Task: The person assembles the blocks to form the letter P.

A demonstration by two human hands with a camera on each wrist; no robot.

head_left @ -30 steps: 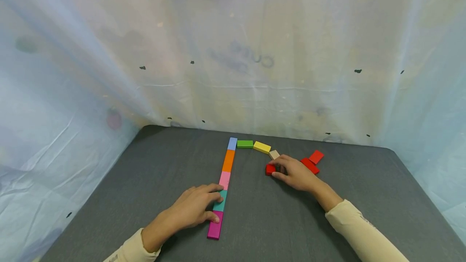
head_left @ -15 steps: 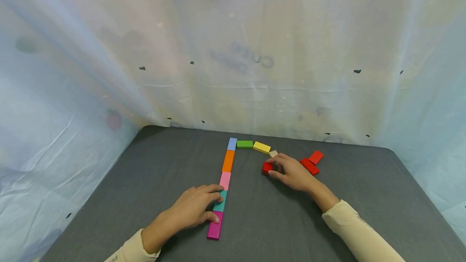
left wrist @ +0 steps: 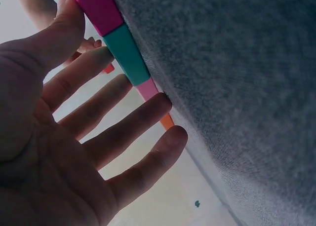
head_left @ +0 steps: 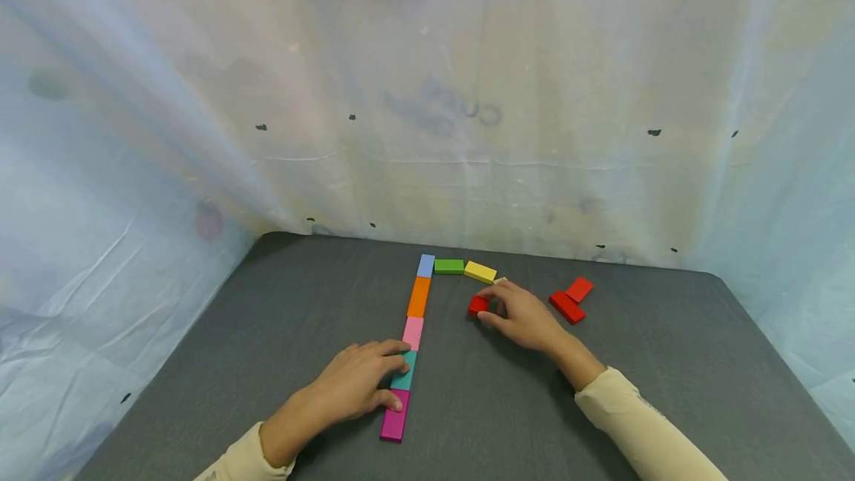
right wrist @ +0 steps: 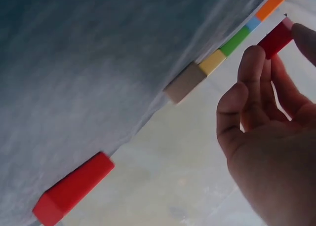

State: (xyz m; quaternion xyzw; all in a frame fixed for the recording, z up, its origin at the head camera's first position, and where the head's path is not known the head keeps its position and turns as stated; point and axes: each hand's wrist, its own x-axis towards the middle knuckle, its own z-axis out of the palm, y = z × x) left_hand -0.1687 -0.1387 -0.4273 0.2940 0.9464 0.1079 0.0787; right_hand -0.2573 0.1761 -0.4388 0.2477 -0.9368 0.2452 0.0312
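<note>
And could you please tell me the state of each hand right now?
Left hand: open, touching the teal block and the magenta block.
Right hand: closed, holding a red block.

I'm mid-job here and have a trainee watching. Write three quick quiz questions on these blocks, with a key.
1. What does the right grip hold?
2. True or false: the green block lies between the blue block and the yellow block.
3. Which colour ends the straight row nearest the person: A) orange, B) magenta, C) pink?

Key:
1. A red block.
2. True.
3. B, the magenta block.
</note>
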